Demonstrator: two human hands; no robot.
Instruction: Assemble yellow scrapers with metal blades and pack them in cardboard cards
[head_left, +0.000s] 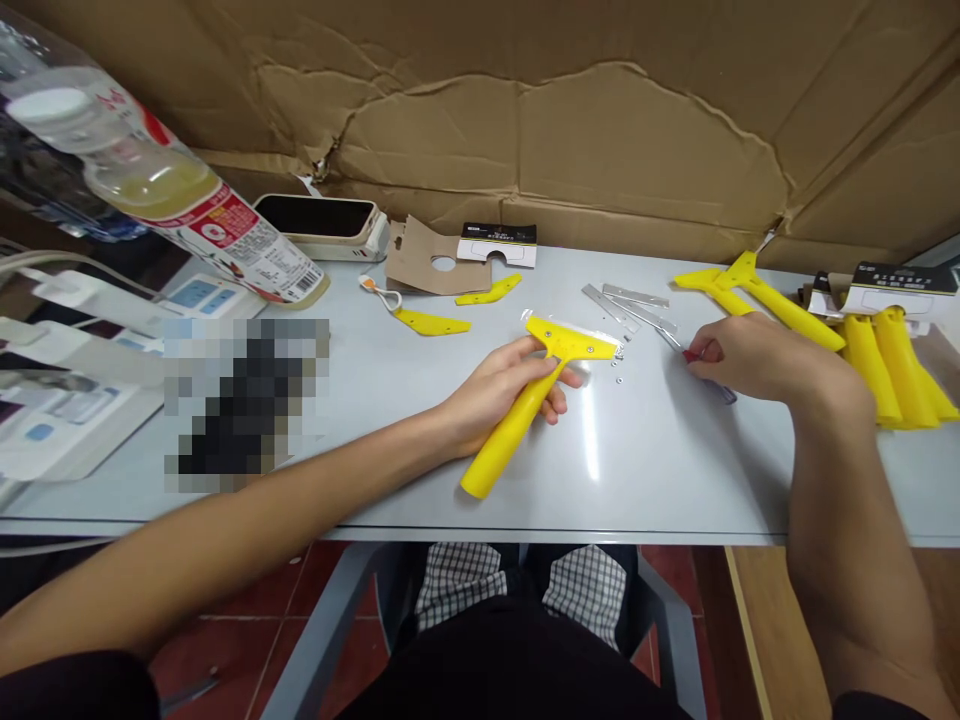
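My left hand [502,390] is wrapped round the neck of a yellow scraper [514,425], its wide head pointing away and fitted with screws and a thin strip. My right hand [731,350] pinches the red part of a screwdriver [670,334], whose shaft points left over the table. Thin metal blades [611,308] lie left of and beyond the shaft. Several small nuts or screws [619,380] are scattered just right of the scraper head. Two loose yellow plates [431,322] rest left of the scraper head.
Bottles [217,215] and white power strips [97,400] crowd the left, near a pixelated patch. A cased phone [319,222] and cardboard packaging [420,260] stand at the back. More yellow scrapers [795,315] and handles [904,370] lie at the right. Cardboard [450,130] lines the back.
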